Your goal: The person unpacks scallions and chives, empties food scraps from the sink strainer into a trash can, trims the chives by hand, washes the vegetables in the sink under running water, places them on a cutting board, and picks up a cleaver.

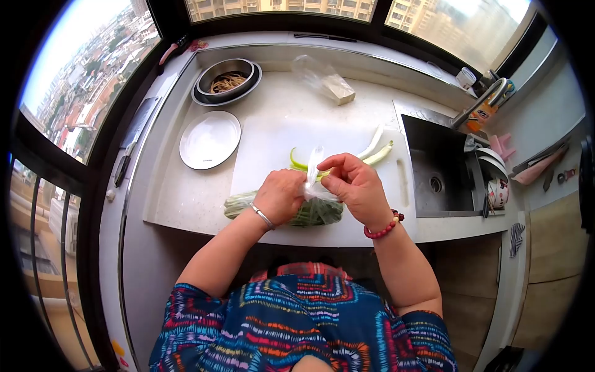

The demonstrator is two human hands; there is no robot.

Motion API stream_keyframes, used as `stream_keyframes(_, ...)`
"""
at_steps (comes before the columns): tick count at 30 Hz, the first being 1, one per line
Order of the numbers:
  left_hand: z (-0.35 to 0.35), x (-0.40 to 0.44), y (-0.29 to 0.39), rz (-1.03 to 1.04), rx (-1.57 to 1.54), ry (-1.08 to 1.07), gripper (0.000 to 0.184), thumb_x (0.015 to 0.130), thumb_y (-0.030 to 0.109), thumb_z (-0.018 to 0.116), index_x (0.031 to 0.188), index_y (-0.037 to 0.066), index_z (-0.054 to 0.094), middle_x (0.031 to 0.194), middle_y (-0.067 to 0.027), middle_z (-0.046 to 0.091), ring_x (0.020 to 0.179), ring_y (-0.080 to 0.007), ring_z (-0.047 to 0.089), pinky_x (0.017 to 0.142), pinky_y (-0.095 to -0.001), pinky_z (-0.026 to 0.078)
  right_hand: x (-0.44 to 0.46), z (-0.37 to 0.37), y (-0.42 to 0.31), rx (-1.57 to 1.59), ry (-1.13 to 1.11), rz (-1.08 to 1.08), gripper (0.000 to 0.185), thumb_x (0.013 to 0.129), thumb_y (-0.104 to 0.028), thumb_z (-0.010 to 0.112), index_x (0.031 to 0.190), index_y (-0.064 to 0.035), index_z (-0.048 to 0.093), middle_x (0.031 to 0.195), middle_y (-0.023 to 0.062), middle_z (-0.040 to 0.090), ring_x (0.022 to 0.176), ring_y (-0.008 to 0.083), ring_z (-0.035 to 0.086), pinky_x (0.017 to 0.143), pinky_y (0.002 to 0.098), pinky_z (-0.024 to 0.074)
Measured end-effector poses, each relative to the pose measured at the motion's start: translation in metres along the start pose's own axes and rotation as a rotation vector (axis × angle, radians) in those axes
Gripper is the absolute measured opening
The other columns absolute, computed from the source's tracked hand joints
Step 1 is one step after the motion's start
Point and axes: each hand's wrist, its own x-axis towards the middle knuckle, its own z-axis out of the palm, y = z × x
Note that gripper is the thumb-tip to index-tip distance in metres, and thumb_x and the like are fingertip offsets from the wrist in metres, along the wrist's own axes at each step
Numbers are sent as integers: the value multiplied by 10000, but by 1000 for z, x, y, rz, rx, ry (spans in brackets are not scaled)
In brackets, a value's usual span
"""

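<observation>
We stand at a pale countertop (186, 193) in a kitchen corner, with windows round it: the left pane (87, 68) looks over low roofs, the middle pane (279, 8) and right pane (452, 28) face tall buildings. We take the middle of the white cutting board (266, 139) as our clock's centre. From the left, a white plate (209, 140) sits at ten o'clock and a steel bowl (230, 66) of thin brown strips (227, 82), nested in a wider bowl (258, 79), at half past ten.

At six, on the board's near part, lies a clear plastic bag (322, 197) of leafy greens (304, 216). Our left hand (282, 195), a silver bangle (263, 217) at its wrist, is closed on the bag's gathered neck. At twelve rests a second clear bag (310, 68) with a pale block (339, 90). Our right hand (356, 186), above red beads (384, 227), curls thumb and forefinger beside the neck; we cannot tell whether they pinch it. Pale stalks (377, 155) point to two, the steel sink (427, 149) is at three, and its faucet (496, 96) at two.

We count one plate, two bowls, two clear bags, one block, two stalk ends, one board and one sink.
</observation>
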Motion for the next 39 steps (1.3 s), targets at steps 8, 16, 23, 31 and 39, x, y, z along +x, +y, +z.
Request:
stream_keyframes(8, -3, -2, -14, -192, -397, 204, 329, 694, 77, 571, 996, 67, 441, 809, -153, 567, 765, -334, 552, 675, -373, 438, -13, -34, 8, -411, 454, 6, 427, 713, -90, 651, 1088, -26, 456, 931, 82, 537, 609, 104, 542, 582, 238, 463)
stream_keyframes(16, -16, -8, -11, -79, -282, 389, 154, 673, 18, 606, 798, 33, 517, 790, -105, 531, 710, -256, 539, 657, -297, 436, -9, 13, 30, -634, 251, -75, 502, 641, -88, 658, 1091, -48, 438, 683, 51, 553, 561, 166, 549, 555, 287, 443)
stream_keyframes(23, -47, -18, -9, -56, -335, 462, 232, 622, -29, 581, 846, 23, 552, 833, -119, 547, 775, -278, 522, 721, -313, 419, -9, -2, 37, -516, 334, -11, 263, 734, -87, 540, 993, -116, 569, 654, 38, 547, 555, 201, 536, 529, 301, 435)
stream_keyframes(31, -71, -19, 18, 9, -128, 525, 131, 653, 19, 626, 739, 41, 529, 785, -80, 557, 780, -203, 537, 738, -292, 401, -13, 11, 11, -913, 183, -282, 161, 687, -106, 596, 848, -107, 579, 822, 43, 549, 605, 218, 556, 530, 317, 450)
stream_keyframes(39, -111, -32, -22, -61, -1020, 1058, 97, 829, 42, 494, 919, 11, 511, 806, -26, 546, 698, -73, 483, 674, -191, 395, -15, -3, 19, -72, 309, -9, 32, 770, -40, 560, 800, -30, 554, 715, 9, 519, 520, 67, 418, 495, 222, 368)
